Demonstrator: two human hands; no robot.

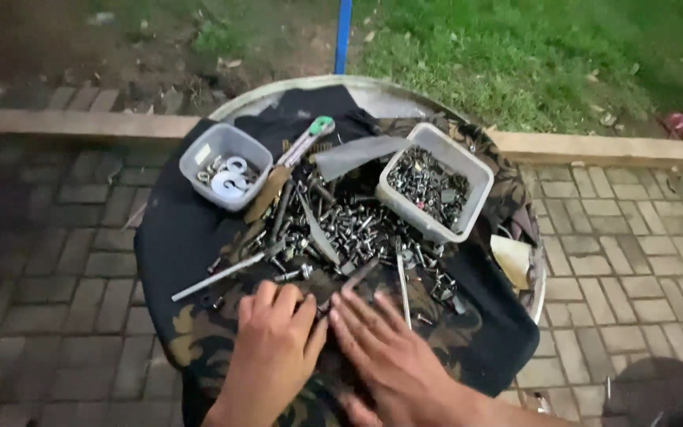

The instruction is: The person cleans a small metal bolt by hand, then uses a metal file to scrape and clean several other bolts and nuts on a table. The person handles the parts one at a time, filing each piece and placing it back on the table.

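So the main thing here is a big heap of bolts and screws [341, 225] dumped in the middle of a round table [373, 88], on top of a dark patterned cloth [175, 237] that covers most of it. Everything else I'll place off that heap.

Both hands sit right at the near edge of the heap. The left hand [274, 344] is palm down on the cloth with the fingers loosely curled, knuckles up; I can't tell if anything is pinched under them. The right hand [389, 352] is just beside it, laid flat with the fingers spread and stretched out toward the heap, fingertips touching the closest loose bits. It grips nothing that I can see. The two hands nearly touch at the thumbs.

A long thin metal rod [219, 277] sticks out of the heap's left side, pointing down-left across the cloth. Behind the heap on the left is a small grey plastic tub [225, 166] with a few pale washers in it. Behind it on the right is a bigger pale rectangular tub [435, 180], tilted a little and packed with small dark hardware. Between the two tubs, at the back of the heap, lies a tool with a green tip [303, 142] and a brown handle end.

To the right of the heap, near the table's rim, there's a cream-coloured scrap [511, 259]. Beyond the table: brick paving [618, 237], a kerb, grass [531, 55] and a blue pole [344, 32].
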